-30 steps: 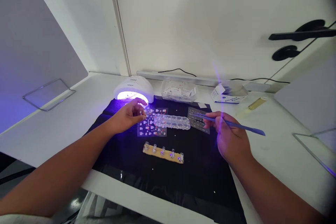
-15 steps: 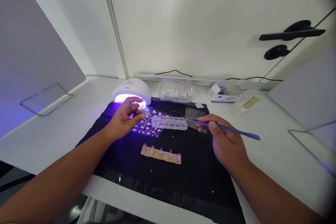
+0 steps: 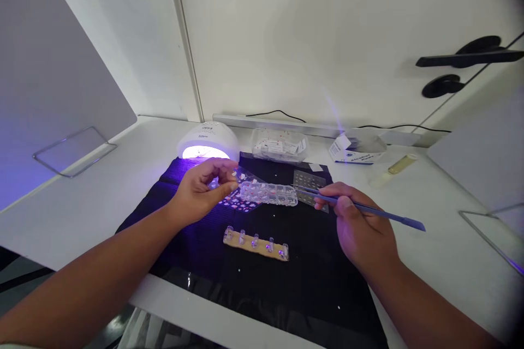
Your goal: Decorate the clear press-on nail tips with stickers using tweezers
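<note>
In my right hand (image 3: 360,223) is a pair of blue tweezers (image 3: 380,211), held between thumb and fingers. Their thin tips reach the right end of a clear compartment case (image 3: 276,195) with small pieces inside. My left hand (image 3: 204,188) is loosely curled, with a gap between thumb and index finger, close to the case's left end; whether it touches the case I cannot tell. Beneath that hand lies a printed sticker sheet (image 3: 245,207), partly covered. Nearer to me rests a tan strip (image 3: 262,250) with several clear, decorated nail tips standing along it.
A lit white nail lamp (image 3: 208,139) stands at the back left. Behind the black mat (image 3: 295,283) are a clear tub (image 3: 280,145) of packets and an alcohol pad box (image 3: 356,150). A grey dotted sheet (image 3: 309,181) and a yellowish bottle (image 3: 402,164) lie on the right.
My left hand has moved right, closer to the case. My right hand keeps the tweezers at the case's right end. The whole view has shifted slightly.
</note>
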